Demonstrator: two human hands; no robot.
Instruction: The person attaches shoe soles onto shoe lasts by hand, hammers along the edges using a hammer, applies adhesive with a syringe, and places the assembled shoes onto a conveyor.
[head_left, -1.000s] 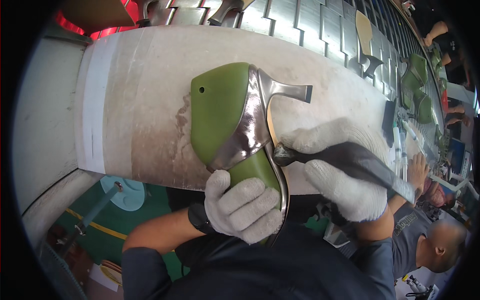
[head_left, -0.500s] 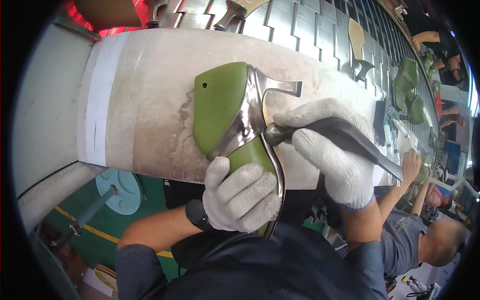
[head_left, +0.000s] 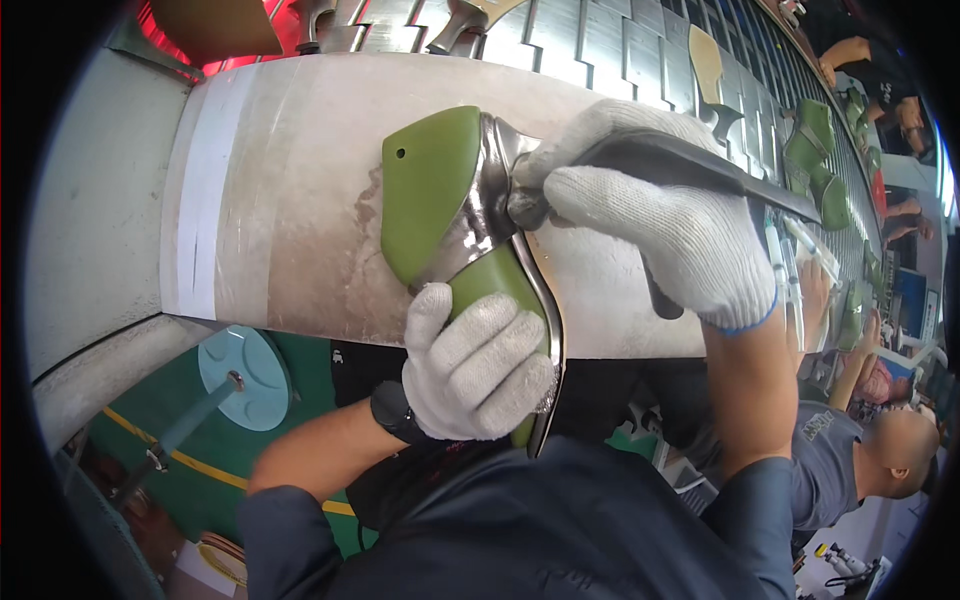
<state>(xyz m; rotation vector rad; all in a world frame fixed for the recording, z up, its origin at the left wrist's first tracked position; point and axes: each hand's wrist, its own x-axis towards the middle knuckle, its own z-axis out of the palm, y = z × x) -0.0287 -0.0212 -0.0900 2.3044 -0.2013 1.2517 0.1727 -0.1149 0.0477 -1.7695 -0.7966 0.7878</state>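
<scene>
A high-heeled shoe on a green last [head_left: 428, 190] leans over the bench, its toe end toward my body. Shiny dark metallic straps [head_left: 470, 228] wrap the last. My left hand [head_left: 475, 365], in a white knit glove, is closed around the toe part. My gloved right hand [head_left: 650, 205] grips a dark metal shoemaker's hammer [head_left: 690, 155] by its head. The hammer's rounded face touches the sole side of the shoe near the heel. Its tapered end points right, and what looks like the handle [head_left: 665, 298] shows below my hand. My fingers hide most of the heel.
The pale worn bench [head_left: 310, 200] lies under the shoe. Beyond it runs a slatted metal conveyor [head_left: 600, 50] with a heeled sole piece [head_left: 706, 75] and green lasts [head_left: 812, 140]. Syringe-like tubes [head_left: 785, 265] lie at the right. A co-worker [head_left: 850, 455] sits there; a blue round stand [head_left: 245, 375] is at lower left.
My right hand has moved the hammer up along the shoe toward the heel, which it now largely covers. The shoe and my left hand have shifted slightly up.
</scene>
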